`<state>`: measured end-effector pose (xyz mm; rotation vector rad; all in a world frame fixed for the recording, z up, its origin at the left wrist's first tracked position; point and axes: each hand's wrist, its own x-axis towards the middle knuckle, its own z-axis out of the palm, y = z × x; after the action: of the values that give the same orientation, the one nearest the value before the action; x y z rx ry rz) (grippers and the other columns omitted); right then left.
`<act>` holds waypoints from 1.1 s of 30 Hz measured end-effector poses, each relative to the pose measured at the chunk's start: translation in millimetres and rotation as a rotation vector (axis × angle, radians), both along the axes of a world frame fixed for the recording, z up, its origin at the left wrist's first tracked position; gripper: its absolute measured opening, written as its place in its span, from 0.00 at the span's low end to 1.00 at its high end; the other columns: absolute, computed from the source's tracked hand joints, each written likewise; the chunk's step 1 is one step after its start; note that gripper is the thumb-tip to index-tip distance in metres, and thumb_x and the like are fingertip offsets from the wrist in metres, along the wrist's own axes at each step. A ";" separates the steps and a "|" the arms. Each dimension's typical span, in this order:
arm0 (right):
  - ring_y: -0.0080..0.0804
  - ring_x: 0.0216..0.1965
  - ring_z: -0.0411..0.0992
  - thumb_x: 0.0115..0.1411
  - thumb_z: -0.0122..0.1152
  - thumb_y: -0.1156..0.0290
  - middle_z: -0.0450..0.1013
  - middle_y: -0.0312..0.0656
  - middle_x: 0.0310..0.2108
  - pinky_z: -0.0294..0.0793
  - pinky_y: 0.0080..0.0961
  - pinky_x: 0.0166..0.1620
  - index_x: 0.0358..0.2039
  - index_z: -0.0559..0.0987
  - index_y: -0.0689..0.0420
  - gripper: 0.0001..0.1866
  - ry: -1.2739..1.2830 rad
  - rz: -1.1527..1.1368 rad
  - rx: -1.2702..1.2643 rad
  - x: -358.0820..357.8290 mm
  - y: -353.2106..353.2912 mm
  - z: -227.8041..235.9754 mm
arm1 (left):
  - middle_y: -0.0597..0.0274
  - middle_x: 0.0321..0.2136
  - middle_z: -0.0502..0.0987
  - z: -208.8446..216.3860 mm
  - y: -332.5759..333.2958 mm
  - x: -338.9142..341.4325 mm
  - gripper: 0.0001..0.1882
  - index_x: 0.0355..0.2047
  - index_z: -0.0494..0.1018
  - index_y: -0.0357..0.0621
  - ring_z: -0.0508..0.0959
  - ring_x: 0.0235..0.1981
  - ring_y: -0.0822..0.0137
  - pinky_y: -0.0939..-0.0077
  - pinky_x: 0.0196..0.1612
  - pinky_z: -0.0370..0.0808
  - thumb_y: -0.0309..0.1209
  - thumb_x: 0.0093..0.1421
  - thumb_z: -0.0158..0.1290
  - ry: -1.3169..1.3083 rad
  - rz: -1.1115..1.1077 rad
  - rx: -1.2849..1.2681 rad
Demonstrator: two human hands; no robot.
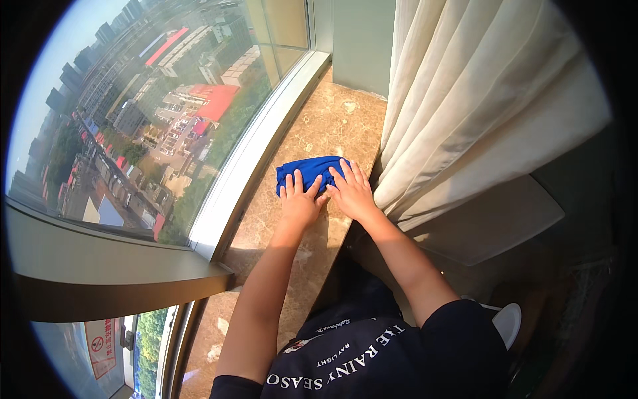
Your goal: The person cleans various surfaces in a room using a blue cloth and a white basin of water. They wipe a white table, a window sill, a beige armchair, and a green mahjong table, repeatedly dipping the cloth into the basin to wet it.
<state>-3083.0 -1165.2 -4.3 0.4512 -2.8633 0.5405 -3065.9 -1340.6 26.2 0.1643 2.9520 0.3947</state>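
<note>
Blue cloth lies folded or bunched on the stone ledge, about midway between the window frame on the left and the curtain on the right; its near side is creased under the fingers, its far edge fairly straight.

Left hand rests on the near left part of the cloth, fingers pointing to the far side; right hand rests over the right end, close to the ledge's open right edge; the thumbs are near each other at the middle. Grip: wide on both sides, fingers spread over the cloth rather than closed round it; no pinch on a fold can be made out, and the pressure cannot be told.

Step in hand, as judged: working the cloth against the ledge with two hands; best done with even pressure from both palms, fingers spread so that the creases do not ride up between the thumbs; the layers should move as one, the left hand steadying while the right adjusts its end; care is due on the right, where cloth pushed too far could slip over the edge.
</note>
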 end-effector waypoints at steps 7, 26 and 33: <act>0.53 0.75 0.36 0.68 0.49 0.51 0.45 0.49 0.74 0.32 0.48 0.74 0.70 0.61 0.48 0.33 -0.143 -0.193 0.051 -160.4 62.7 -8.1 | 0.49 0.74 0.41 7.9 92.1 -183.4 0.29 0.71 0.56 0.77 0.41 0.75 0.45 0.47 0.73 0.42 0.56 0.70 0.40 -0.136 -0.019 -0.041; 0.44 0.76 0.35 0.66 0.50 0.57 0.41 0.47 0.76 0.30 0.43 0.74 0.72 0.56 0.53 0.36 -0.297 0.054 0.113 -318.1 -2.8 1.6 | 0.56 0.73 0.52 -25.7 44.6 -285.7 0.29 0.70 0.58 0.59 0.50 0.73 0.56 0.57 0.72 0.48 0.48 0.72 0.40 0.053 0.214 0.174; 0.43 0.76 0.40 0.58 0.55 0.61 0.46 0.44 0.75 0.33 0.43 0.74 0.67 0.68 0.53 0.34 -0.349 0.335 0.070 -265.3 -47.2 7.1 | 0.52 0.66 0.64 -28.5 5.7 -177.4 0.26 0.65 0.64 0.48 0.60 0.69 0.54 0.56 0.70 0.55 0.42 0.70 0.45 0.234 0.306 0.214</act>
<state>-3348.3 -1212.4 2.9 0.9460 -3.1626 0.6278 -3243.3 -1334.9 -2.3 -0.2369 3.1639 0.7825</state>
